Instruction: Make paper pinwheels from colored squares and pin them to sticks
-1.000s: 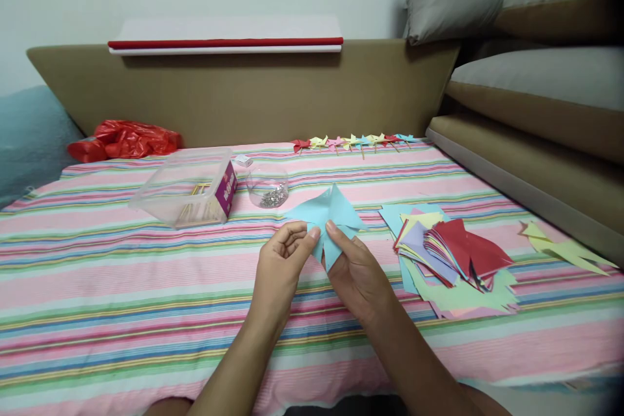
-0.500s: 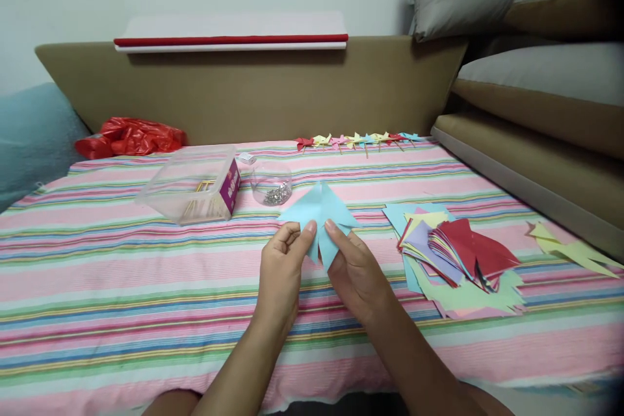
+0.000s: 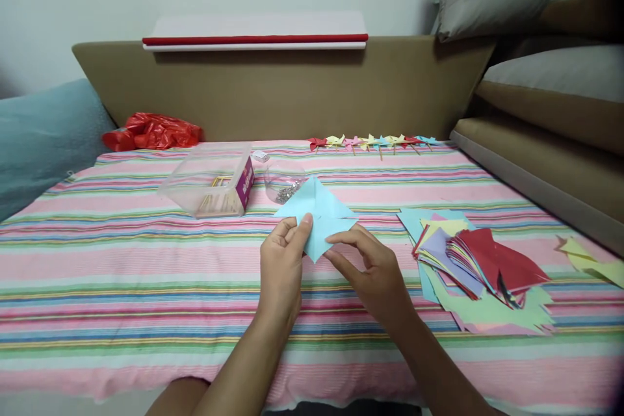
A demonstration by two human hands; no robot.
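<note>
A square of light blue paper (image 3: 322, 198) with slits cut in from its corners is held up over the striped cloth, one corner pointing toward me. My left hand (image 3: 286, 247) pinches it at the left, thumb on top near its middle and fingers curled underneath. At its lower right edge, my right hand (image 3: 373, 266) grips the paper between thumb and index finger. Just behind the sheet, a clear round tub (image 3: 277, 175) contains many small silvery pieces, partly hidden by the paper.
Left of the tub lies a clear plastic box (image 3: 195, 179) with thin sticks inside. Coloured paper sheets (image 3: 507, 260) are piled at right, with dark scissors partly showing. Several paper pinwheels (image 3: 370, 142) line the back. A red plastic bag (image 3: 156, 132) sits back left; stacked cushions (image 3: 550, 114) stand right.
My right thumb has moved off the paper's middle, and my right hand now pinches its lower right edge. The near flaps have flattened together. The view has swung slightly left.
</note>
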